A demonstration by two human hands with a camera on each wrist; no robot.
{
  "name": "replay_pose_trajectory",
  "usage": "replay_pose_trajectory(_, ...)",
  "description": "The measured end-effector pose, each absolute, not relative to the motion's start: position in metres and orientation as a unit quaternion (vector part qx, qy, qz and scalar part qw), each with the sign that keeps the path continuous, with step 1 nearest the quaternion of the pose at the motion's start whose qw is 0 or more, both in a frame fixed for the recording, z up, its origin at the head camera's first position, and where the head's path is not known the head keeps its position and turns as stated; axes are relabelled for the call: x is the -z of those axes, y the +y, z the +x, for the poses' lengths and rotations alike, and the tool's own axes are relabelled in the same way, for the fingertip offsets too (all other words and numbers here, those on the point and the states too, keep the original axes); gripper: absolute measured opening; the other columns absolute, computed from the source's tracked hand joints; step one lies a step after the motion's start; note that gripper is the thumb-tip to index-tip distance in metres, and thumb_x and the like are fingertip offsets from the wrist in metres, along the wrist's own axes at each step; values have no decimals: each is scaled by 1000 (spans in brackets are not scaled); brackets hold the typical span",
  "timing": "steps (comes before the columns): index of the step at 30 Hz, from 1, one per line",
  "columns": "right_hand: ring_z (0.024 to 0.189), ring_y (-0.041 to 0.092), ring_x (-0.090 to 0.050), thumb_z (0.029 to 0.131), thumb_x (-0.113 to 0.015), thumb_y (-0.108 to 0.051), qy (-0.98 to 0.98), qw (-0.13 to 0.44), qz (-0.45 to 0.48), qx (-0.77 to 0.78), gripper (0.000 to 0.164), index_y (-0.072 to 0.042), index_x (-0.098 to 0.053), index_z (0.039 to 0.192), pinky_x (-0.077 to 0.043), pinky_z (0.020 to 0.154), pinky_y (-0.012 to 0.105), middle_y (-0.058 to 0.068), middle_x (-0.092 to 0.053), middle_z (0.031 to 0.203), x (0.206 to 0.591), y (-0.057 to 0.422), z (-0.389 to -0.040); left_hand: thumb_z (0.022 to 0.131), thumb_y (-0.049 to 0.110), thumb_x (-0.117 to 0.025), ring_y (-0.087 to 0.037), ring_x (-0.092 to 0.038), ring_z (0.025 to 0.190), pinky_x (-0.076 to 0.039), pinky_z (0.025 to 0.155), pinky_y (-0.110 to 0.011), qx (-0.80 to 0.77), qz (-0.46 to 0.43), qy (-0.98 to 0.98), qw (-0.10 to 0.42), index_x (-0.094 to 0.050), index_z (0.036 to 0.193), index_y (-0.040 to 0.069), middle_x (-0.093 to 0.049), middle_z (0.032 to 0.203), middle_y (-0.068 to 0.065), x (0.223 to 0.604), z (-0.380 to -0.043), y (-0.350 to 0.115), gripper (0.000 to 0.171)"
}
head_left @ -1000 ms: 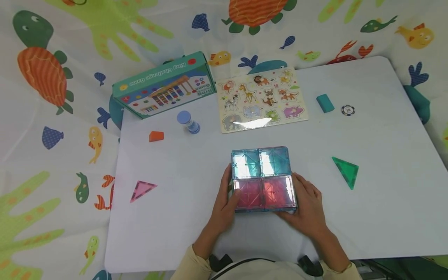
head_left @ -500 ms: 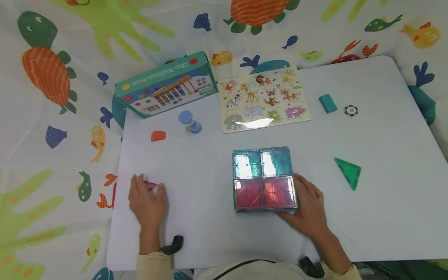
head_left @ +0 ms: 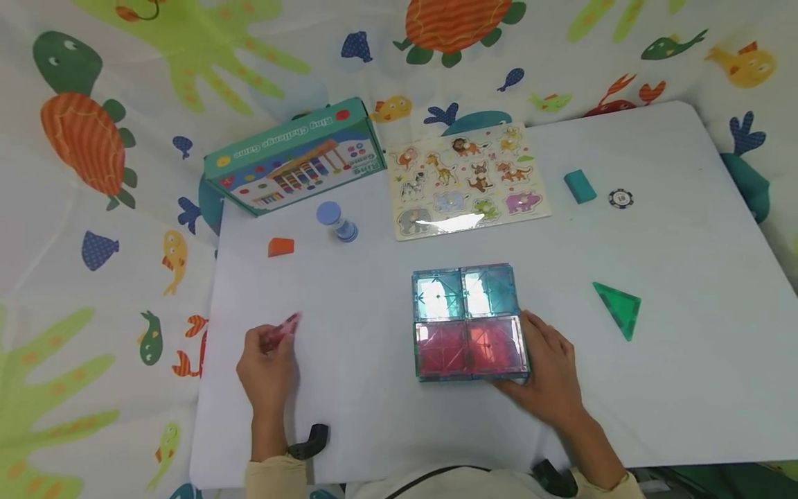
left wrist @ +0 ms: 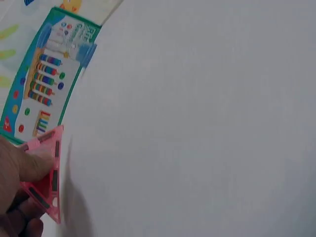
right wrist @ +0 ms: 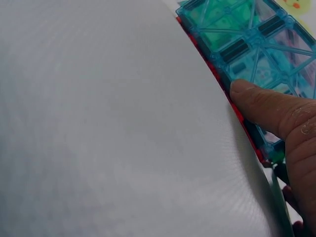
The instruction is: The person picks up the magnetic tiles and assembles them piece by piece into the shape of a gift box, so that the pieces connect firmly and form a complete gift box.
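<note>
My left hand (head_left: 264, 369) pinches a pink triangular magnetic tile (head_left: 289, 327) over the left part of the table. In the left wrist view the thumb lies flat on the face of that tile (left wrist: 56, 168), and dark magnet strips show along its edges. A block built of clear magnetic tiles (head_left: 466, 322), teal squares at the far half of its top and pink ones at the near half, stands at the middle front. My right hand (head_left: 550, 367) grips its near right corner. In the right wrist view the thumb (right wrist: 261, 106) presses on a teal side wall.
A green triangular tile (head_left: 622, 312) lies right of the block. Farther back are an animal puzzle board (head_left: 464, 181), a Ring Challenge Game box (head_left: 296, 158), a blue hourglass-shaped item (head_left: 337, 222), an orange piece (head_left: 281, 247), a teal block (head_left: 580, 186) and a poker chip (head_left: 621, 199).
My left hand has left the block's left side, reached to the left, and picked up the pink triangular tile, now turned upward in the fingers. My right hand stays on the block.
</note>
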State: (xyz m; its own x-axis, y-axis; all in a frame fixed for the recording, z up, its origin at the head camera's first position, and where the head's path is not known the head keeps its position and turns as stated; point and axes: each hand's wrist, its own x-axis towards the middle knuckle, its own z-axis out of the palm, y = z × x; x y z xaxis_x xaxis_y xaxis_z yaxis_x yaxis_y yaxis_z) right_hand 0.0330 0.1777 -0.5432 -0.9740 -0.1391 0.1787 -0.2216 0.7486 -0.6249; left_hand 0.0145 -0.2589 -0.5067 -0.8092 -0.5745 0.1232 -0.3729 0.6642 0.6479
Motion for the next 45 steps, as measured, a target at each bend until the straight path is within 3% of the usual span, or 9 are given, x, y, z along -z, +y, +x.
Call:
replay_pose_trajectory(5, 136, 27, -29, 51, -88, -47, -933, 62, 99, -342, 115, -22, -31, 148, -24, 97, 54, 5, -42, 145, 544, 178, 33, 78, 17, -77, -8, -59, 82, -41, 76, -27, 381, 89, -902, 182, -65, 103, 17, -69, 88, 4, 485, 3, -217, 28)
replay_pose_trajectory(11, 136, 28, -29, 51, -89, -46, -932, 67, 97, -343, 115, -21, -32, 147, -24, 97, 54, 6, -43, 145, 543, 179, 34, 79, 18, -77, -7, -59, 82, -37, 80, -35, 389, -156, -898, 134, -66, 113, 21, -69, 87, 9, 450, -21, -149, 37)
replay_pose_trajectory(16, 136, 28, -30, 52, -89, -45, -930, 67, 99, -346, 114, -22, -33, 147, -24, 97, 54, 4, -43, 145, 543, 177, 34, 78, 21, -78, -5, -56, 77, -37, 82, -36, 352, -259, -892, 115, -64, 115, 20, -69, 84, 9, 440, -37, -109, 40)
replay_pose_trajectory(26, 136, 28, -30, 52, -88, -47, -932, 66, 100, -341, 113, -21, -33, 147, -24, 96, 52, 5, -43, 145, 543, 176, 33, 77, 20, -78, -4, -54, 78, -37, 83, -34, 315, -292, -899, 85, -64, 114, 22, -69, 83, 11, 445, -44, -87, 39)
replay_pose_trajectory(45, 137, 25, -27, 53, -87, -50, -935, 53, 89, -339, 113, -23, -31, 147, -23, 98, 52, 4, -41, 146, 541, 177, 33, 78, 24, -78, -6, -54, 80, -37, 76, -31, 287, -298, -905, 101, -60, 120, 22, -68, 85, 12, 447, -41, -84, 45)
